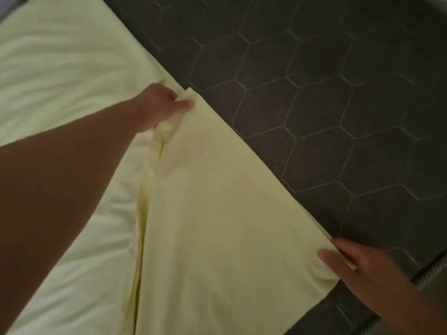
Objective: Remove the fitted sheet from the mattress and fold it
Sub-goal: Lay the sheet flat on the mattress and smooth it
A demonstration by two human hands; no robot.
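At far left we see the pale yellow fitted sheet (pixel 60 68) lying wrinkled over what we take to be the mattress, which is itself hidden under the cloth. A bare forearm crosses it diagonally to the left hand (pixel 164 106), which pinches the far corner of a folded-over panel between thumb and curled fingers; gathered cloth bunches beneath the palm. From that hand a ridge of bunched hem (pixel 145 189) runs down toward the lower edge of the view, marking the inner border of the panel.

Moving right, the panel lies flat and nearly smooth, its long outer edge straight against the dark hexagon-tiled floor (pixel 338 93). At lower right, the right hand (pixel 358 264) pinches the near corner, thumb on top and fingers tucked under the layers.

We judge the folding under way, with the sheet apparently already freed along this side. To do this fold well, we would keep both corner grips firm, hold even tension along the outer edge so the layers stay aligned, lay the panel down squarely, then smooth the bunched hem flat before making the following fold.
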